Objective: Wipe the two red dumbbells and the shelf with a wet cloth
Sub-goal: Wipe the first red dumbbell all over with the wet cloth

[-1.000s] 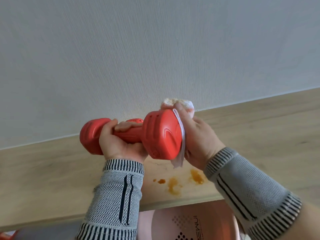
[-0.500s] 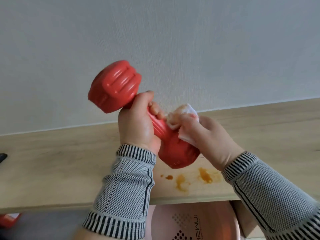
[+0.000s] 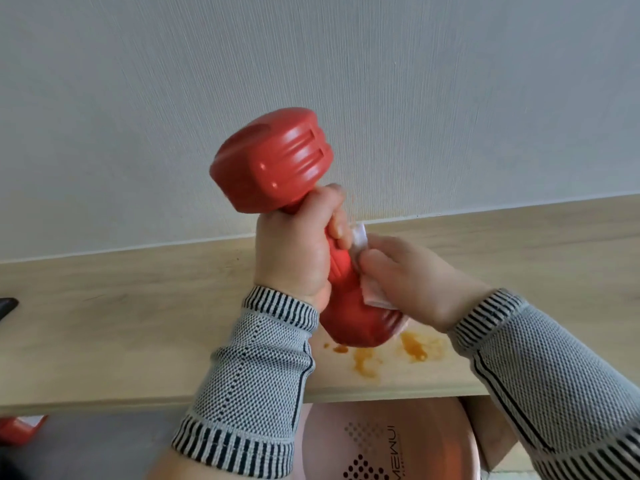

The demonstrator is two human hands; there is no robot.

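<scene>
The dumbbell (image 3: 277, 168) is up on end now, tipped from level a second ago, held above the shelf (image 3: 138, 323). Left hand (image 3: 294, 258) is wrapped tight round the handle; right hand (image 3: 408, 271) pinches the cloth (image 3: 372, 292) and has slid it off the end face onto the neck and lower head. Orange stains (image 3: 412, 348) sit on the shelf, so that wipe is likely yet to come.

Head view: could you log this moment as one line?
left hand grips red plastic dumbbell | right hand presses white cloth on it | wooden shelf stained
</scene>
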